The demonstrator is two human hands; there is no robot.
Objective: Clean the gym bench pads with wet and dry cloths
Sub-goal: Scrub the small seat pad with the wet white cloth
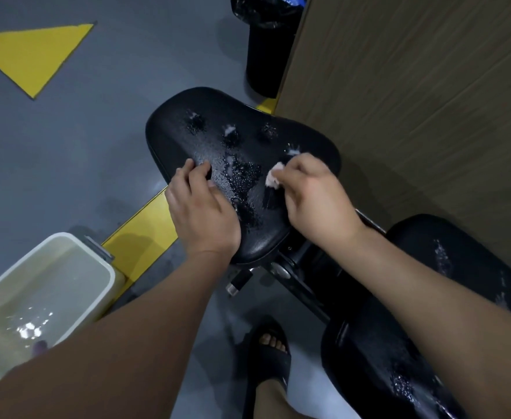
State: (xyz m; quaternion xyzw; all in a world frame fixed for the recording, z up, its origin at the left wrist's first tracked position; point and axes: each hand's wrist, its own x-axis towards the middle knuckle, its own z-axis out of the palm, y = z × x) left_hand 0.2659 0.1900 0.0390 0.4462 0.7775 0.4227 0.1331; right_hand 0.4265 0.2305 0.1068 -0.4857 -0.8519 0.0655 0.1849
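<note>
Bunching a small pale cloth (274,176) in curled fingers, the right hand (314,198) is pressing it onto the seat pad (242,140) while the left hand (201,207) is lying flat, steadying the pad's near edge; beads of water are sitting on this pad and the long back pad (447,267), so wetting looks underway and drying seems left to do.

We have one view, from a wide-angle camera worn on the head. It looks steeply down and slightly forward, from close above: the left forearm (142,328) and right forearm (429,282) run in from the near edge, the seat pad (218,131) fills the centre, grey floor (97,146) spreads far left, a wooden wall (414,101) far right, and a sandalled foot (271,343) lies straight below.
</note>
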